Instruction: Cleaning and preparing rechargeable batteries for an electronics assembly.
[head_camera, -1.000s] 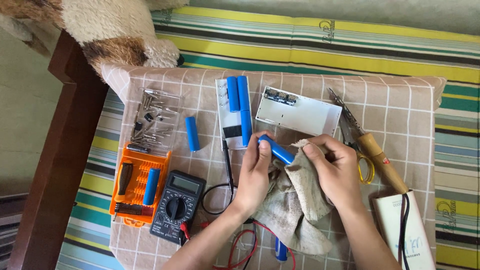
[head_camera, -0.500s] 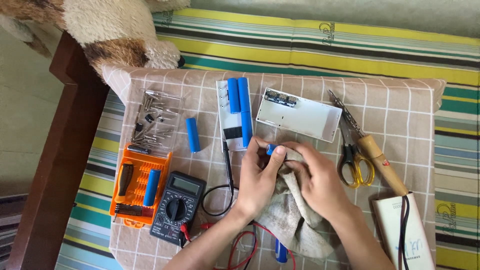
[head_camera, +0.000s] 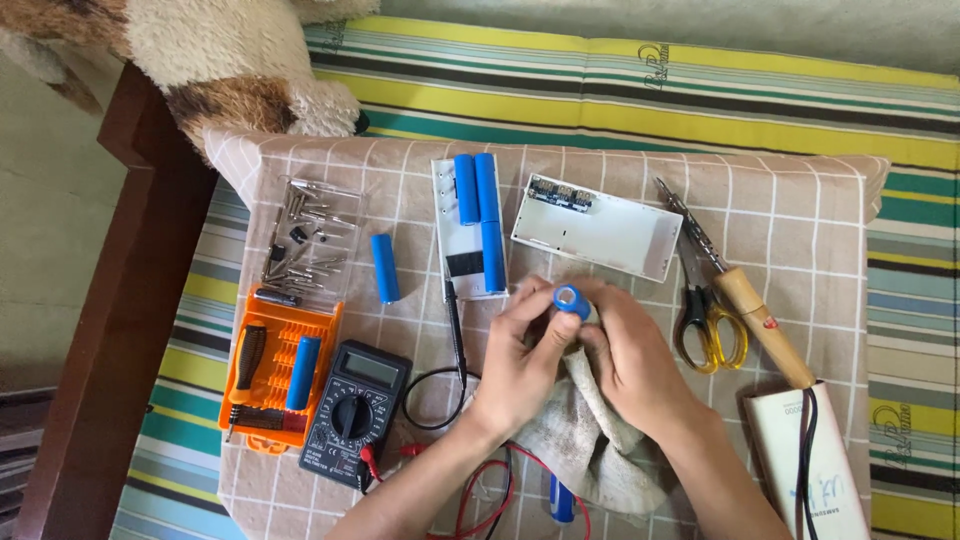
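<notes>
Both hands meet at the centre of the frame over a crumpled beige rag (head_camera: 590, 440), which drapes beneath them, probably so the cell can be wiped against it. The left hand (head_camera: 520, 365) pinches a blue cylindrical battery cell (head_camera: 570, 300) between thumb and fingers, its end turned up toward the camera; the right hand (head_camera: 630, 355) curls tight around the cell's far side with the cloth. Just above lies the open white battery case (head_camera: 620, 235); upper left of that, a tray holding three more blue cells (head_camera: 478, 210). A black multimeter (head_camera: 355, 410) sits lower left, scissors (head_camera: 708, 325) and a soldering iron (head_camera: 745, 300) to the right.
</notes>
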